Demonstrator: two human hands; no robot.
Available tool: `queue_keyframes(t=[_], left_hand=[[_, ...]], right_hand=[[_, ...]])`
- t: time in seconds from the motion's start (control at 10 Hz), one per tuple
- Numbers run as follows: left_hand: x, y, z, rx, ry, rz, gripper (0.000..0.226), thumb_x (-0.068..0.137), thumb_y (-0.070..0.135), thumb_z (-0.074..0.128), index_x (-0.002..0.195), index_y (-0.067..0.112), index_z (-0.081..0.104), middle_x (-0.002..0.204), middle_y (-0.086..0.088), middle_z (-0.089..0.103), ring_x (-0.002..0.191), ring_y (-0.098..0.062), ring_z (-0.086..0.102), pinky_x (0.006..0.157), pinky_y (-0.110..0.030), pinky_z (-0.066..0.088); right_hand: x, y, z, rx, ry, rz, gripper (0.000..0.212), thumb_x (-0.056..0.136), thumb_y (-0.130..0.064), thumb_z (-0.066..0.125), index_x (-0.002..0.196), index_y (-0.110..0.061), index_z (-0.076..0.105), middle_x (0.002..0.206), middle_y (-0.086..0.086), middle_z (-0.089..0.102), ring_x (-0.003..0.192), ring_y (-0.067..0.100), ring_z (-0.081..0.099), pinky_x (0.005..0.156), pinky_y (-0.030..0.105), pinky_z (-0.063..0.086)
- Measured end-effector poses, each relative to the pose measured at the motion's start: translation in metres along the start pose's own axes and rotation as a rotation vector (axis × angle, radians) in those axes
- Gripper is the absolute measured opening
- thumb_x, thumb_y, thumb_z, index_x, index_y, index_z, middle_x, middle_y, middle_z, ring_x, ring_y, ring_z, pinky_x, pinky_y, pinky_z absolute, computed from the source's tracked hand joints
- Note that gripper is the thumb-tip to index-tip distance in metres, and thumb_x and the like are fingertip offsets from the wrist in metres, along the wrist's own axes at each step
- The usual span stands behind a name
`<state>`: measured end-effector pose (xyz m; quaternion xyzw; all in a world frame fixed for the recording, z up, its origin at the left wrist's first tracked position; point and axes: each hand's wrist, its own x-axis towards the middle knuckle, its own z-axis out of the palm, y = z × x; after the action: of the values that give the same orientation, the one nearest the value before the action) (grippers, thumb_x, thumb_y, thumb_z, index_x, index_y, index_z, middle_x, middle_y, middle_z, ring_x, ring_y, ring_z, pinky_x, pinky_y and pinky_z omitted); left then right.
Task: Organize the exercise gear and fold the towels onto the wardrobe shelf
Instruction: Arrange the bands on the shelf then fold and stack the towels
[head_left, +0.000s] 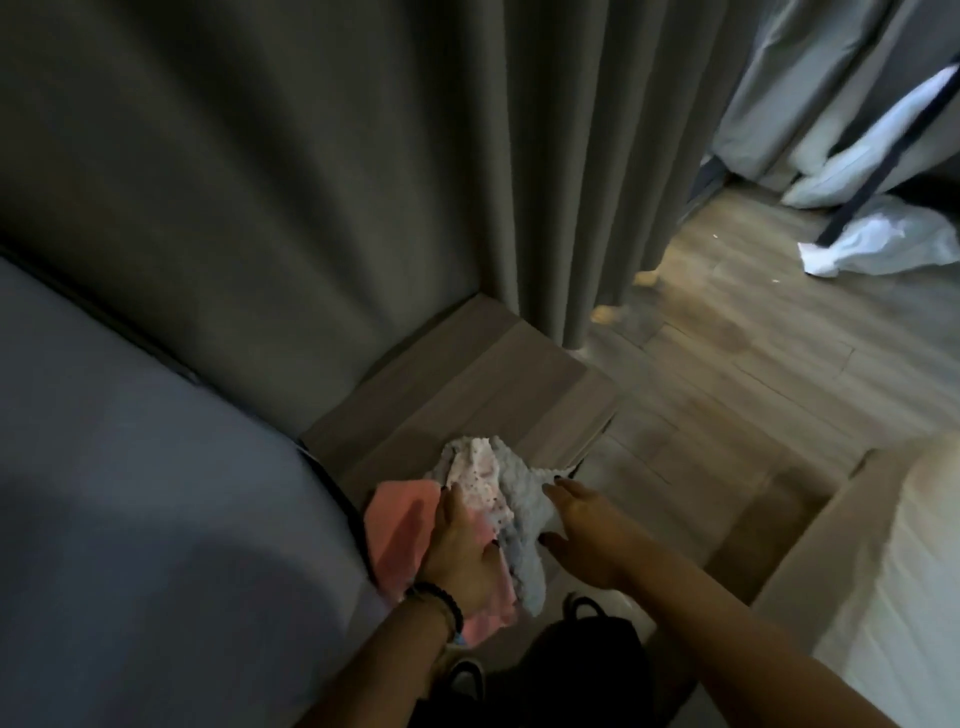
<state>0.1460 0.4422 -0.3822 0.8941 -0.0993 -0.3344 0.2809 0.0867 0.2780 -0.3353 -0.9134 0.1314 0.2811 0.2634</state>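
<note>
While left hand grips, nubby towels bunch — soft, crumpled.

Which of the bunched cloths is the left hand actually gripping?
The pink cloth: the left hand curls over it, while the fluffy grey-white towel lies right of it.

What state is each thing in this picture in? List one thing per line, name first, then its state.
Pink towel: crumpled, gripped by the left hand.
White towel: bunched up, unfolded, partly over the wooden surface.
Left hand: curled round the towels.
Right hand: fingers straight, touching the white towel.
Curtain: hanging down to the floor.
Wooden surface: flat, with the towels at its near edge.
</note>
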Motion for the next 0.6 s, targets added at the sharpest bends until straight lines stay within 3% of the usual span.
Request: queue_keyframes(t=[0.1,0.2,0.3,0.4,0.5,0.6], left_hand=[[0.019,0.002,0.012,-0.059,0.068,-0.149,0.085,0.096,0.019,0.055,0.153,0.014,-0.007,0.160,-0.003,0.008,0.146,-0.018,0.015,0.110,-0.015,0.009],[0.034,0.006,0.031,-0.111,0.130,-0.298,0.089,0.096,0.022,0.056,0.152,0.013,-0.012,0.161,-0.004,0.000,0.148,-0.019,0.009,0.108,-0.014,0.006],[0.045,0.013,0.049,-0.140,0.135,-0.431,0.083,0.094,0.023,0.058,0.153,0.007,0.001,0.159,-0.017,0.015,0.145,-0.032,0.022,0.113,-0.032,0.022],[0.059,0.002,0.067,-0.188,0.143,-0.522,0.063,0.090,0.028,0.058,0.143,0.005,0.035,0.133,-0.024,0.053,0.114,-0.041,0.058,0.094,-0.043,0.050],[0.077,-0.010,0.086,-0.157,0.187,-0.609,0.065,0.093,0.031,0.053,0.148,0.005,0.029,0.148,-0.027,0.035,0.134,-0.047,0.036,0.110,-0.052,0.034],[0.095,-0.025,0.101,-0.048,0.104,-0.673,0.047,0.103,0.023,0.031,0.145,0.001,0.032,0.134,-0.046,0.034,0.112,-0.080,0.012,0.105,-0.074,0.017]], right_hand=[[0.020,0.018,-0.025,-0.045,-0.095,-0.152,0.052,0.100,-0.030,0.044,0.148,-0.016,0.031,0.154,0.003,0.031,0.144,0.024,0.021,0.115,0.027,0.017],[0.038,0.035,-0.049,-0.077,-0.171,-0.200,0.051,0.102,-0.028,0.041,0.149,-0.011,0.028,0.155,0.008,0.029,0.143,0.024,0.022,0.111,0.022,0.013],[0.062,0.055,-0.056,-0.046,-0.218,-0.214,0.046,0.100,-0.025,0.045,0.142,-0.009,0.039,0.147,0.013,0.040,0.135,0.025,0.035,0.106,0.023,0.025],[0.091,0.073,-0.047,-0.008,-0.243,-0.172,0.047,0.097,-0.024,0.051,0.140,-0.010,0.040,0.141,0.012,0.044,0.128,0.023,0.045,0.102,0.028,0.038],[0.119,0.078,-0.029,0.061,-0.254,-0.087,0.049,0.095,-0.025,0.054,0.139,-0.010,0.040,0.139,0.012,0.047,0.126,0.024,0.047,0.099,0.026,0.039],[0.145,0.080,0.000,0.189,-0.264,0.041,0.056,0.091,-0.028,0.061,0.139,-0.010,0.039,0.138,0.012,0.049,0.126,0.025,0.049,0.091,0.021,0.037]])
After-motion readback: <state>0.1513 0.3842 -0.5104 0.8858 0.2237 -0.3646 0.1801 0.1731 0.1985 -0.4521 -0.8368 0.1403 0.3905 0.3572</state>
